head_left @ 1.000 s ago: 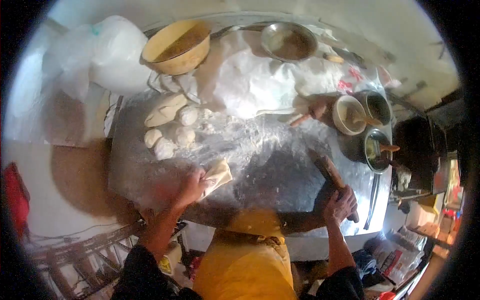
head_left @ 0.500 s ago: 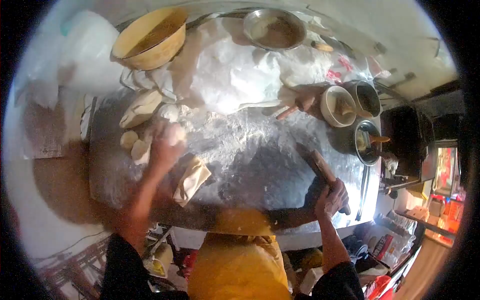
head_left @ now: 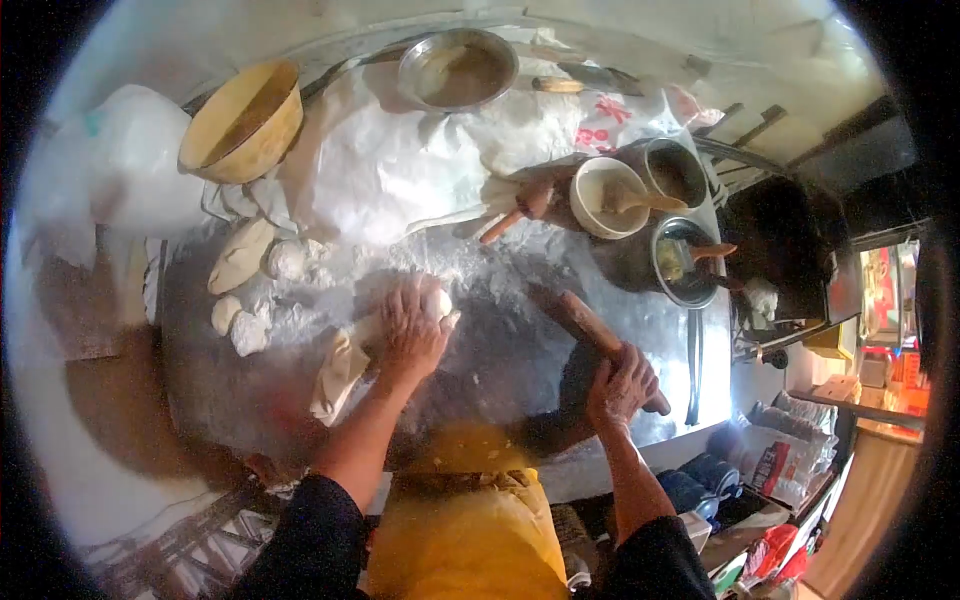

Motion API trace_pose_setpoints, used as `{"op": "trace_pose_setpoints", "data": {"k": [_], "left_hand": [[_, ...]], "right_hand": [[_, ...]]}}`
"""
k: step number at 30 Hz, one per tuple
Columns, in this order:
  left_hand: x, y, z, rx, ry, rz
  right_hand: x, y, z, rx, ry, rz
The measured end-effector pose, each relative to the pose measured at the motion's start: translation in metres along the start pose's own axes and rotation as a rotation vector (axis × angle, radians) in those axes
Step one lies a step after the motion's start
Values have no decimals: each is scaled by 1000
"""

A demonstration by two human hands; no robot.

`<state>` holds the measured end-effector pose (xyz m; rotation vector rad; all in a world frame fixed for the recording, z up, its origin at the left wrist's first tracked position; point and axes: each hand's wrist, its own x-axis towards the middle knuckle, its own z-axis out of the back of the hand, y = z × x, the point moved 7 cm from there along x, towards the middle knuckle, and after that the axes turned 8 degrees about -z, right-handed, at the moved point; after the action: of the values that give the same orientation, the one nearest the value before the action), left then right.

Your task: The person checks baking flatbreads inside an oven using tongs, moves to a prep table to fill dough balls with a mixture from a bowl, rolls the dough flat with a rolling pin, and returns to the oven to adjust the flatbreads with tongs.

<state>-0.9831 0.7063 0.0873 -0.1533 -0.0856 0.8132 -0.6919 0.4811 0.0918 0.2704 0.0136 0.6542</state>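
My left hand [head_left: 408, 330] is over the floured worktop, palm down, its fingers curled around a small ball of dough [head_left: 440, 304] that shows between thumb and forefinger. Just left of that wrist lies a folded piece of dough [head_left: 340, 375]. At the right, my right hand [head_left: 622, 385] grips the near end of a wooden rolling pin [head_left: 588, 324], which slants away toward the middle of the table. Farther left, a long dough piece [head_left: 242, 256] and several round lumps of dough [head_left: 249, 333] rest in loose flour.
Along the back, a white flour sack [head_left: 385, 175] lies beneath a metal basin [head_left: 458, 72], with a yellow basin [head_left: 243, 122] to its left. A white bowl [head_left: 600, 205] and dark pots [head_left: 683, 262] with utensils crowd the right edge. A smaller brown-handled tool [head_left: 515, 215] lies by the sack.
My left hand has moved right and nearer from the dough lumps to the middle of the worktop with a dough ball. My right hand still holds the rolling pin. The view has shifted right.
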Motion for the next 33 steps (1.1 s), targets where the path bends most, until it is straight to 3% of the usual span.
{"op": "trace_pose_setpoints", "data": {"k": [2, 4, 7, 9, 10, 12, 13, 16, 18, 20, 24, 25, 28, 30, 32, 33], "left_hand": [[-27, -21, 9, -100, -6, 141], [-85, -48, -13, -230, 160, 112], [-117, -61, 2, -202, 82, 27], [-99, -59, 17, -59, 79, -75], [-84, -59, 35, -64, 249, -60], [-58, -57, 46, -100, 233, -45], [-49, -55, 35, -118, 73, -26], [-26, -51, 14, -106, 105, 66], [-32, -49, 16, -71, -36, 48], [-30, -48, 25, -143, 59, 78], [-51, -11, 4, -352, -6, 23], [-56, -13, 12, -164, -79, -112], [-48, -14, 24, -206, -19, -54], [-48, -7, 20, -204, 31, -62], [-54, 22, -3, -937, -85, 217], [-61, 26, 23, -1033, -137, 266]], "right_hand": [[4, -1, 3, -8, -14, 14], [-4, 8, 8, 10, 104, 106], [-11, 11, 21, 55, 175, 235], [-16, 11, 36, 76, 223, 275], [-20, 4, 43, 71, 231, 272], [-26, -13, 46, 67, 242, 246], [-33, -17, 47, 85, 190, 267], [-47, -29, 39, -3, 126, 253], [-47, -20, 40, 14, 156, 214], [-45, -18, 41, 42, 195, 198], [-44, -24, 40, 105, 223, 198], [-44, -25, 39, 91, 197, 207], [-47, 4, 49, 149, 157, 252], [-57, 24, 48, 276, 382, 256], [-80, 68, 73, 173, 287, 450], [-92, 96, 83, 142, 352, 493]]}}
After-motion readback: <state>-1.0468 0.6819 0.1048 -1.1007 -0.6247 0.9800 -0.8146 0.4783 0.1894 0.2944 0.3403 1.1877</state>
